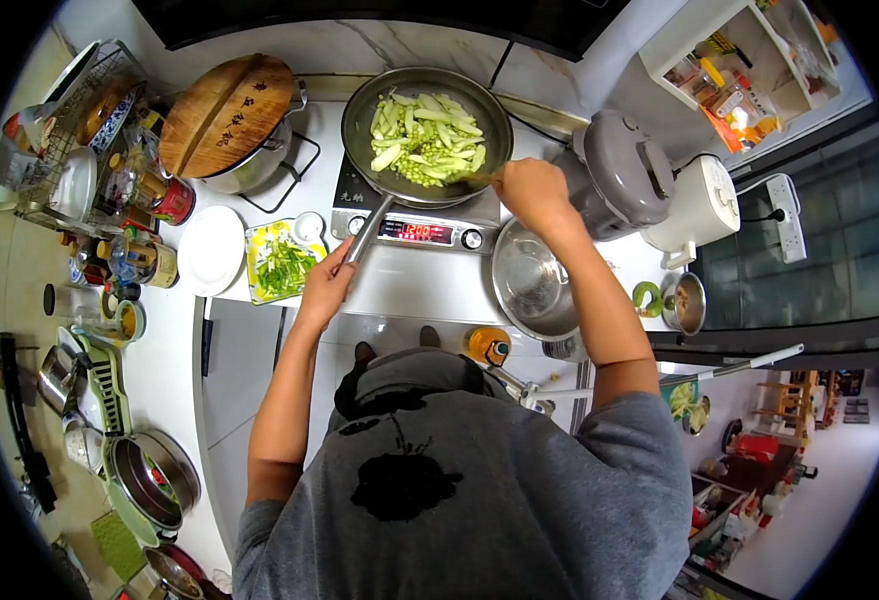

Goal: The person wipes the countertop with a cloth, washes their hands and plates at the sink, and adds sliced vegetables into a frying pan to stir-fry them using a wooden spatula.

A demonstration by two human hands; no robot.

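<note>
A dark frying pan (355, 130) sits on the induction cooker (418, 232), whose red display is lit. Sliced green vegetable pieces and small green peas or beans (425, 140) lie spread across its bottom. My left hand (328, 285) is closed round the metal pan handle (368, 232). At the pan's right rim, my right hand (535, 195) grips a wooden-looking spatula (478, 181). The spatula's tip reaches in among the vegetables, and its grip end is hidden in my fist. Just below my right hand stands a steel bowl (535, 285).
Left of the cooker are a pot with a wooden lid (228, 115), a white plate (211, 252) and a tray of chopped greens (285, 268). A grey rice cooker (620, 170) and a white appliance (695, 208) stand right. An oil bottle (488, 346) is below the counter edge.
</note>
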